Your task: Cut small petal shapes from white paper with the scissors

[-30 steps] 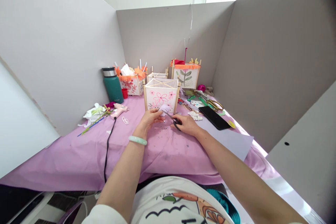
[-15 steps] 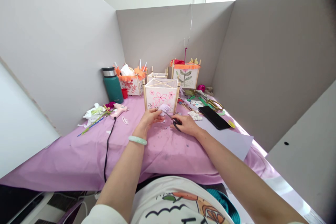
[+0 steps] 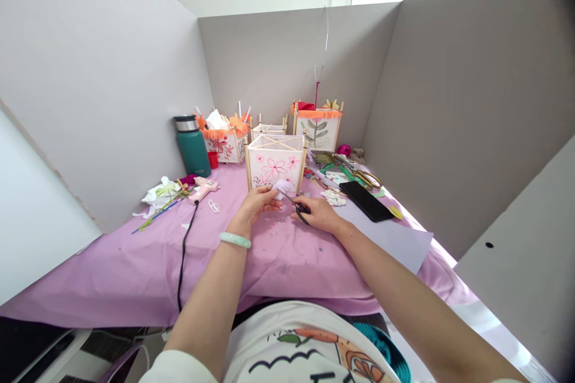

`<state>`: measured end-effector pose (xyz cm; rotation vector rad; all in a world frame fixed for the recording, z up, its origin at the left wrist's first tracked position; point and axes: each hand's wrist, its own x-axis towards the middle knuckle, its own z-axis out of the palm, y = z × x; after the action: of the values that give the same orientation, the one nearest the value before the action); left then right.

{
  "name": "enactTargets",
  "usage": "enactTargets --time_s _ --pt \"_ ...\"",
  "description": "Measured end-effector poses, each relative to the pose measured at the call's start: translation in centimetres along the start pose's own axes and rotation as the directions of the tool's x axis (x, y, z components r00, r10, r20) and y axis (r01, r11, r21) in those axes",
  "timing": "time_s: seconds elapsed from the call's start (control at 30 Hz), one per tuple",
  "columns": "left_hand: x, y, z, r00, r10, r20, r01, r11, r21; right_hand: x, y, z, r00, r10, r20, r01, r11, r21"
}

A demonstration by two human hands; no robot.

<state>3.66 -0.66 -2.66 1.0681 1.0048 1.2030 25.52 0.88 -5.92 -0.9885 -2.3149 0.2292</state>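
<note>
My left hand (image 3: 257, 203) pinches a small piece of pale lilac paper (image 3: 283, 185) above the purple tablecloth (image 3: 135, 263). A pale green bangle (image 3: 235, 240) sits on that wrist. My right hand (image 3: 318, 213) grips black scissors (image 3: 298, 206) whose blades point up-left at the paper. Both hands are just in front of a paper lantern box (image 3: 275, 163) with pink flowers drawn on it. Tiny paper scraps lie on the cloth under the hands.
A green flask (image 3: 192, 145) stands at back left beside an orange-fringed lantern (image 3: 223, 137). Another lantern with a leaf drawing (image 3: 318, 126) is at the back. A pink glue gun (image 3: 203, 189) with a black cord lies left. A black phone (image 3: 367, 200) lies right. Grey partition walls enclose the desk.
Almost nothing differs; the hands have only shifted very slightly around the lilac paper and scissors.
</note>
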Motion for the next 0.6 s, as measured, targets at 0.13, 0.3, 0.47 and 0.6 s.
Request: enactTargets --time_s 0.13,0.3,0.47,0.6 --pt "0.05 0.09 0.03 1.0 -0.011 -0.002 0.011 1.0 -0.007 0.06 0.19 0.17 1.0 -0.001 -0.003 0.001 1.0 -0.001" --pt "0.09 0.12 0.03 1.0 -0.014 -0.004 0.014 1.0 -0.017 0.1 0.27 0.25 1.0 0.003 0.001 -0.003 1.0 -0.006" --pt "0.08 0.04 -0.02 1.0 -0.003 0.002 0.003 1.0 -0.015 0.12 0.36 0.24 1.0 -0.004 0.0 0.004 1.0 -0.018" --pt "0.17 -0.06 -0.06 1.0 0.001 0.003 -0.001 1.0 -0.023 0.12 0.35 0.24 1.0 0.0 0.004 0.0 1.0 -0.012"
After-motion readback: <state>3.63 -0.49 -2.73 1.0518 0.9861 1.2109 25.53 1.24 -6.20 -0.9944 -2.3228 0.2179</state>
